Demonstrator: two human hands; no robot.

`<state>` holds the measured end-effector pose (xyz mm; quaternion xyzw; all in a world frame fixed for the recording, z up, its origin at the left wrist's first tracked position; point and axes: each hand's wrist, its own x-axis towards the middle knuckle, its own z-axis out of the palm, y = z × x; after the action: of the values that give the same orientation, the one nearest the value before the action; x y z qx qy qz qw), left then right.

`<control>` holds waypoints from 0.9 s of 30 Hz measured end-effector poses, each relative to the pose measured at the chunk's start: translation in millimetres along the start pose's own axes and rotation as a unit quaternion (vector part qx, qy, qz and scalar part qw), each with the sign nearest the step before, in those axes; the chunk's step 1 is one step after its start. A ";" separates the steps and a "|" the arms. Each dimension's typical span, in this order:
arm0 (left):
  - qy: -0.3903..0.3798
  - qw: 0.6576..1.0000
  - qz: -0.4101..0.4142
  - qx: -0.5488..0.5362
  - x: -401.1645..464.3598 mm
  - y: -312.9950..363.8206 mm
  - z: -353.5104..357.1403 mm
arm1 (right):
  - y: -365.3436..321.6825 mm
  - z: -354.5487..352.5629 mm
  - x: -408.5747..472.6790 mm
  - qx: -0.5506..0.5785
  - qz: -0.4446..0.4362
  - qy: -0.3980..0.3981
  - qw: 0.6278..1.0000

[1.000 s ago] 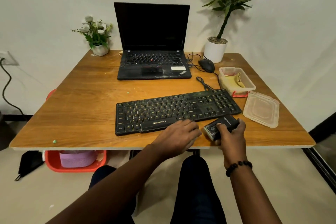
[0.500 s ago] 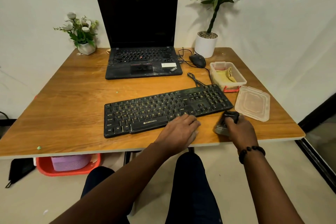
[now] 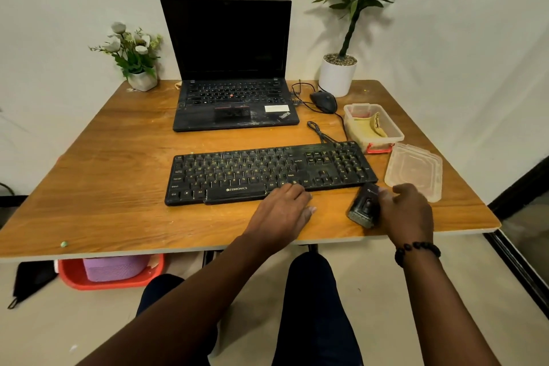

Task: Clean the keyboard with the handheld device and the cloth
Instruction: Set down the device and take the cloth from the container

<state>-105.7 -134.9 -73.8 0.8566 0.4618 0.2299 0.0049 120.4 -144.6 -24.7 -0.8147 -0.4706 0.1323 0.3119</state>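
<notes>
A black keyboard lies across the middle of the wooden table. My left hand rests flat at its front edge, fingertips touching the lower keys right of the space bar. The small black handheld device rests on the table just right of the keyboard's front corner. My right hand holds it from its right side, fingers curled against it. A yellow cloth lies folded inside a clear plastic box behind the keyboard's right end.
The box's clear lid lies near the right table edge. An open black laptop stands at the back, a wired mouse beside it. A tall potted plant and a flower pot occupy the back corners. A red bin sits under the table.
My right hand has brought the device down onto the table right of the keyboard and turned it lengthwise. My left hand has stayed at the keyboard's front edge. The camera has shifted.
</notes>
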 end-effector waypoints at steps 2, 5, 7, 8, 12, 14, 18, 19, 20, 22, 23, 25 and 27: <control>0.000 1.000 0.002 0.007 1.0 -0.5 -1.6 | -12.2 -5.9 11.3 0.010 -0.035 0.033 0.999; 0.015 1.000 -0.004 -0.006 10.3 1.4 -5.4 | -35.8 -10.7 45.2 0.013 -0.097 0.067 0.993; 0.026 0.999 -0.013 -0.013 21.7 2.4 -9.5 | -51.6 -9.0 73.1 -0.011 -0.127 0.067 0.990; 0.030 0.999 -0.016 -0.016 28.8 2.3 -11.5 | -58.8 -6.5 87.0 -0.030 -0.140 0.059 0.988; 0.034 0.998 -0.035 -0.025 58.2 -0.6 -15.9 | -79.5 7.9 134.0 -0.118 -0.189 0.024 0.975; 0.029 0.998 -0.048 -0.021 74.2 -3.9 -13.6 | -85.1 17.1 155.5 -0.159 -0.206 -0.009 0.965; 0.031 0.997 -0.074 -0.019 99.6 -8.2 -5.5 | -87.5 34.6 188.3 -0.280 -0.240 -0.113 0.923; 0.030 0.996 -0.078 -0.019 104.7 -9.2 -3.1 | -87.5 37.9 193.5 -0.302 -0.244 -0.131 0.912; 0.030 0.996 -0.082 -0.020 109.6 -10.8 -0.5 | -87.0 41.4 198.1 -0.316 -0.246 -0.146 0.905; 0.027 0.995 -0.092 -0.023 117.7 -14.8 2.9 | -84.9 47.4 204.7 -0.325 -0.231 -0.174 0.900; 0.028 0.994 -0.099 -0.026 121.3 -17.2 4.3 | -84.6 49.2 207.2 -0.327 -0.221 -0.189 0.899; 0.033 0.993 -0.105 -0.033 125.9 -21.8 6.8 | -85.8 49.7 212.5 -0.335 -0.205 -0.222 0.893; 0.029 0.993 -0.111 -0.032 126.5 -26.9 9.3 | -87.1 49.8 218.6 -0.347 -0.196 -0.255 0.881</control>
<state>-64.1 -17.2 -38.7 0.7925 0.5464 0.2672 0.0444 149.5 91.7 9.0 -0.7002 -0.6996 0.0995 -0.1017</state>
